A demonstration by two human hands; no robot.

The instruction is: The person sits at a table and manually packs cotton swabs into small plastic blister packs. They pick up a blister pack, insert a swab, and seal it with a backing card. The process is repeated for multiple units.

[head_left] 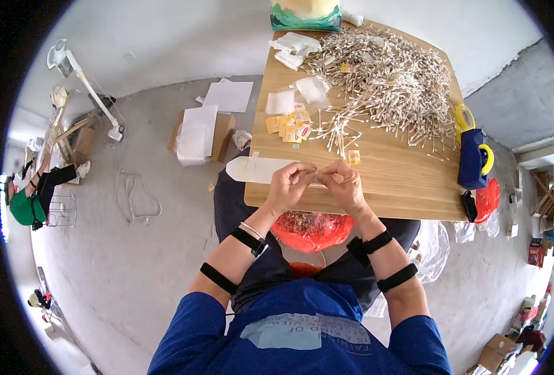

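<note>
Close to the table's near edge, my left hand (292, 183) and my right hand (344, 183) meet with thumbs and fingertips pinched together. Whatever lies between the fingertips is too small to make out. A long white strip with a pointed end (252, 169) lies under my left hand and juts past the table's left edge. Just beyond my right hand sits a small yellow packet (354, 157). Farther up are a few loose cotton swabs (339, 130), a cluster of yellow and red printed packets (289, 126), and clear plastic bags (313, 89).
A large heap of cotton swabs (396, 81) covers the far right of the wooden table (402, 187). A blue tape dispenser (472, 164) stands at its right edge. Below the near edge hangs a red bag (314, 232). A cardboard box (223, 134) sits left on the floor.
</note>
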